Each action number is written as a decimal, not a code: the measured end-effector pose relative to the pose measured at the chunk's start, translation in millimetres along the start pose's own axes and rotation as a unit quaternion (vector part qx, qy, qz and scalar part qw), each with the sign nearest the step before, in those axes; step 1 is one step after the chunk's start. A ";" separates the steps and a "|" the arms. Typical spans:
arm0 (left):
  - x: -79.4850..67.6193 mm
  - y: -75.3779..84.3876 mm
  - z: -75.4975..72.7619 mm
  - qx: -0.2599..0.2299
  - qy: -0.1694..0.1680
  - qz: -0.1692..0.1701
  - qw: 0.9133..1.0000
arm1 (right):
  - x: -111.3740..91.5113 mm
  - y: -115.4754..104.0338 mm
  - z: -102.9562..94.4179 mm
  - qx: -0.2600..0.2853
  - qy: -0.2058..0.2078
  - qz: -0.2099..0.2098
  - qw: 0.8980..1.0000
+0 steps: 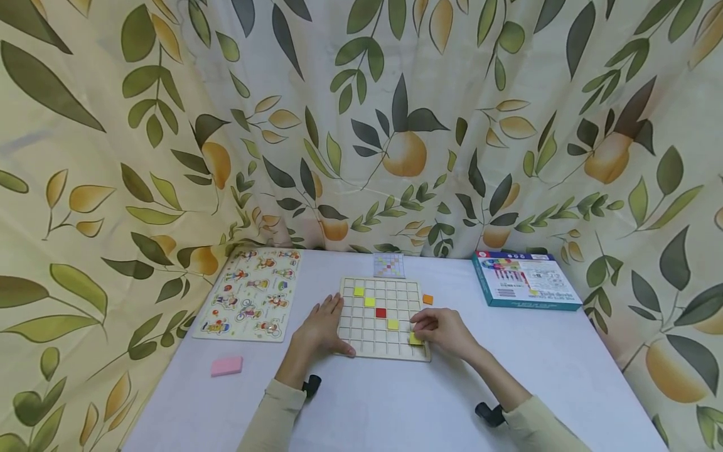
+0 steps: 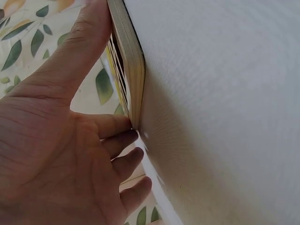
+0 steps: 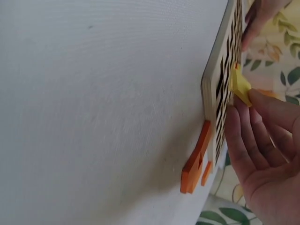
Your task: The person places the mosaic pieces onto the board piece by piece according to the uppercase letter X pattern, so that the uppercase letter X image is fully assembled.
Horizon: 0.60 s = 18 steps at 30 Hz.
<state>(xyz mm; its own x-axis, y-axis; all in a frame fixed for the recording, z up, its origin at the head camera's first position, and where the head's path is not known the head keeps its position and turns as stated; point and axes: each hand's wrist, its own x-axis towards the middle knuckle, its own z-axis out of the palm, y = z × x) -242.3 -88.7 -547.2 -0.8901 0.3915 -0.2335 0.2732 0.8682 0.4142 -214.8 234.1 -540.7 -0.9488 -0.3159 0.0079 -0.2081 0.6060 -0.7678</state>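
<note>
A wooden grid board point(image 1: 361, 342) lies on the table, with yellow tiles point(image 1: 359, 292) and one red tile point(image 1: 381, 312) along a diagonal. My left hand point(image 1: 324, 329) rests against the board's left edge, fingers extended; in the left wrist view, the thumb and fingers touch its rim point(image 2: 133, 70). Near the lower right corner, my right hand point(image 1: 446, 333) pinches a yellow square tile point(image 3: 241, 87) between thumb and fingers, tilted over the grid. Whether that tile touches the board cannot be told. Orange tiles point(image 3: 194, 161) lie beside the board's right side.
Behind the board is a small pattern card point(image 1: 388, 265). A picture puzzle board point(image 1: 248, 295) lies at left, with a pink block point(image 1: 226, 366) in front of it. A flat teal-edged box point(image 1: 525, 279) sits at back right. A leaf-print curtain point(image 1: 361, 125) hangs behind the table.
</note>
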 end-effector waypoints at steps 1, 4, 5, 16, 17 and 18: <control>0.3 -0.2 -0.1 -0.002 0.003 0.000 1.000 | 2.2 -0.2 1.8 -0.001 0.002 0.001 1.000; 1.0 -0.4 0.5 0.008 0.001 -0.003 1.000 | 7.7 -0.1 7.1 -0.004 0.010 0.008 1.000; 1.0 -0.4 0.6 0.010 0.002 -0.003 1.000 | 9.4 0.4 8.8 -0.005 0.013 0.011 1.000; 1.3 0.8 0.3 0.008 0.003 -0.006 1.000 | 19.0 -0.2 24.4 -0.004 0.022 0.042 0.999; 1.3 1.1 -0.1 0.008 0.003 -0.007 1.000 | 19.3 -0.6 25.4 -0.007 0.023 0.042 0.999; 1.3 1.3 -0.3 0.008 0.004 -0.007 1.000 | 19.4 -0.9 26.5 -0.011 0.024 0.038 0.999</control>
<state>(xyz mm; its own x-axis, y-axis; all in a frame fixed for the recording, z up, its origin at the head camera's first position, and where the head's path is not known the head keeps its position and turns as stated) -243.2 -87.2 -546.6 -0.8967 0.3764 -0.2331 0.2655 0.8786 0.3970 -226.8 208.1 -556.8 -0.9723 -0.2330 -0.0183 -0.1398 0.6427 -0.7533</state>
